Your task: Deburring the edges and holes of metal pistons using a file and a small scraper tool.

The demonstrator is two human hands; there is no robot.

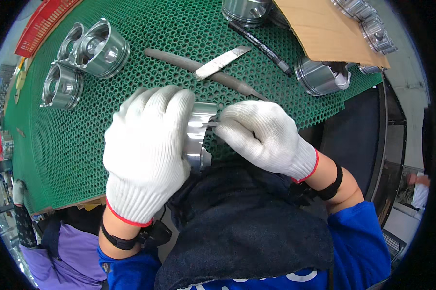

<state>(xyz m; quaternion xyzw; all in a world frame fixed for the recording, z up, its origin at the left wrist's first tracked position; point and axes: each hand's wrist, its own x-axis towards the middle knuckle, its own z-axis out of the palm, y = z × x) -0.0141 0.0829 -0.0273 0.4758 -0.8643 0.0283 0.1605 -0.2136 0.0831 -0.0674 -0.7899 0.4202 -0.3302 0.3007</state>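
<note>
My left hand (148,140), in a white knit glove, wraps round a shiny metal piston (195,137) lying on its side, its open end turned right. Much of the piston is hidden under the glove. My right hand (264,137), gloved too, pinches a thin grey blade (210,124) whose tip meets the piston's edge. The rest of that tool is covered by the fingers. Just beyond my hands lie a long dark round file (174,59) and, crossing it, a flat tool with a whitish wrapped handle (220,64). A black marker (261,47) rests farther right.
Several pistons (102,50) stand at the left on the green perforated mat (131,19). More pistons (319,77) lie by a cardboard sheet (314,29) at the far right. A red basket (44,21) sits far left. A person in purple (73,251) is at the lower left.
</note>
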